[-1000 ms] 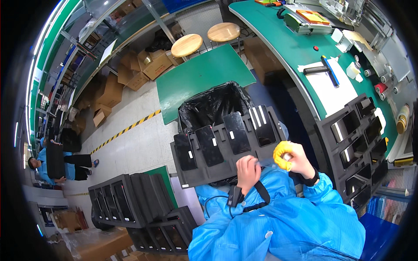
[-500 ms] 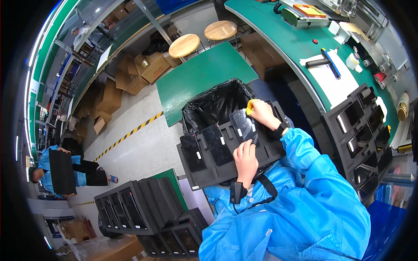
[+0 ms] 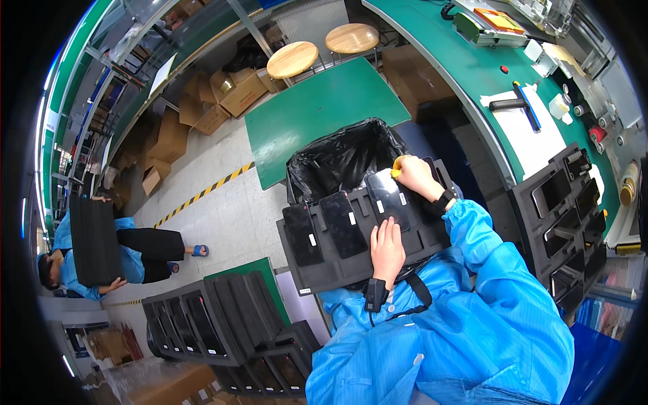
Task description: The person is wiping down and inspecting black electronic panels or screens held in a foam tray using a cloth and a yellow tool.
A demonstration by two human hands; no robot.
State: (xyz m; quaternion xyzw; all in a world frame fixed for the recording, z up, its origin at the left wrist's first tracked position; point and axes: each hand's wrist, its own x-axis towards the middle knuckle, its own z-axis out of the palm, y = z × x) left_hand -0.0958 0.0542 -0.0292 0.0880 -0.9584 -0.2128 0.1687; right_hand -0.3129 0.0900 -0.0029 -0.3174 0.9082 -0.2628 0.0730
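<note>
A black foam tray (image 3: pixel 337 272) lies in front of my body, with dark phone-sized glass panels in its slots. Two panels, the left one (image 3: pixel 303 236) and the middle one (image 3: pixel 343 225), rest untouched. My left hand (image 3: pixel 388 255) has its fingers stretched out over the lower end of a third panel (image 3: pixel 389 200). At that panel's upper right corner, my right hand (image 3: pixel 417 177) pinches a small yellow piece (image 3: pixel 395 169), mostly covered by the fingers. Light glares off the panel's upper end. Whether a film covers it, I cannot tell.
A bin lined with a black bag (image 3: pixel 324 169) stands just beyond the tray. More trays of panels stand at right (image 3: pixel 557 223) and lower left (image 3: pixel 185 324). A green workbench (image 3: pixel 466 74) holds a blue-edged roller-like tool (image 3: pixel 523 106). At left, a person carries black trays (image 3: pixel 96 239).
The third panel's surface looked hazy and lifted earlier; now it looks dark and shiny. My left hand's fingers have flattened onto it. The person at left has come closer.
</note>
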